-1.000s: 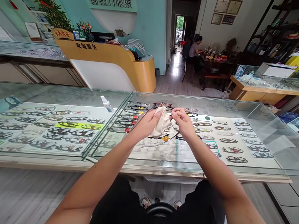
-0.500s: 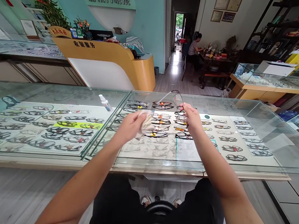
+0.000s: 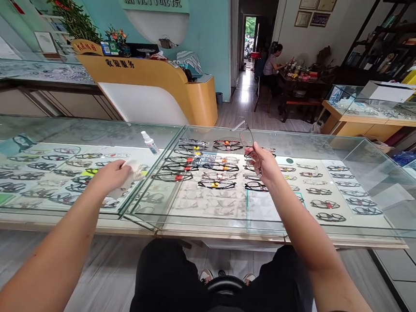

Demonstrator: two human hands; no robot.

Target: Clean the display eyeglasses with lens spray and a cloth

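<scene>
My right hand (image 3: 263,165) is closed on a pair of eyeglasses (image 3: 246,135), held up above the glass display case. One lens rim of the pair stands out past my fingers; the rest is partly hidden by the hand. On the left, my left hand (image 3: 110,179) grips a crumpled pale cloth (image 3: 128,177) over the left part of the counter. A white spray bottle (image 3: 150,142) stands on the glass beyond that hand. Under the glass lie rows of eyeglasses (image 3: 217,183), several with red or yellow tags.
The glass counter (image 3: 202,219) runs across in front of my knees. A yellow cashier desk (image 3: 145,75) stands beyond it on the left. At the back, a person (image 3: 271,69) sits by a dark table (image 3: 301,84). Another display case (image 3: 375,112) is at the right.
My left hand has moved left with the cloth, away from the eyeglasses to above the left case. My right hand stays nearly in place, and the eyeglasses have turned a little.
</scene>
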